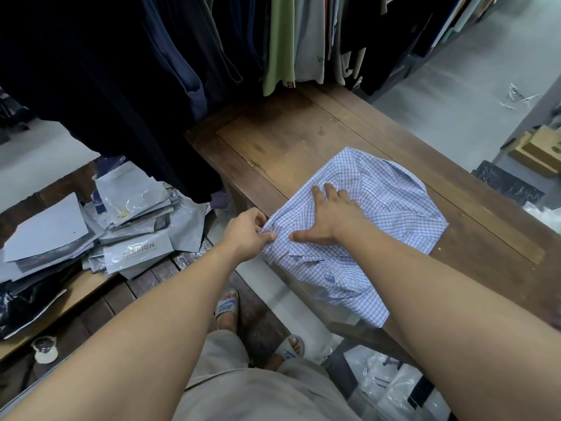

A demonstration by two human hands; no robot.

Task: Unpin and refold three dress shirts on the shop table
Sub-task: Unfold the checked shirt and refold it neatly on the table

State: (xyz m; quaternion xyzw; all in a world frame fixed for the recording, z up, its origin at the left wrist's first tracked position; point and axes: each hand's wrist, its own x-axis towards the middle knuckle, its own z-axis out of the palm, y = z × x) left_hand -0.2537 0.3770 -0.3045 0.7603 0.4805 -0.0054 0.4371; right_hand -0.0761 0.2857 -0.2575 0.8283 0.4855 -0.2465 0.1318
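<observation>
Grey bags (136,256) lie heaped at 9 o'clock on a low bench (79,294). They look flat, and I cannot tell whether anything is in them. A cardboard box (540,150) sits on the floor at 2 o'clock, its inside hidden.

The shirt (391,208), blue-checked and rumpled, lies on the table (288,138) just right of centre, at about 4 o'clock. Its long axis runs roughly from 12 to 6 o'clock. The 6 o'clock end droops over the table's near edge. I cannot tell which end is the collar.

The left hand (246,235) is at the shirt's 9 o'clock corner, at the table's edge, with its fingers curled and its thumb and fingertips pinching the cloth. The right hand (331,217) lies flat on the shirt just beside it, palm down. Its fingers are straight and spread toward 11 o'clock, its thumb points to 9 o'clock, and it grips nothing.

Clothes (279,41) hang over the table's far end at 12 o'clock.
</observation>
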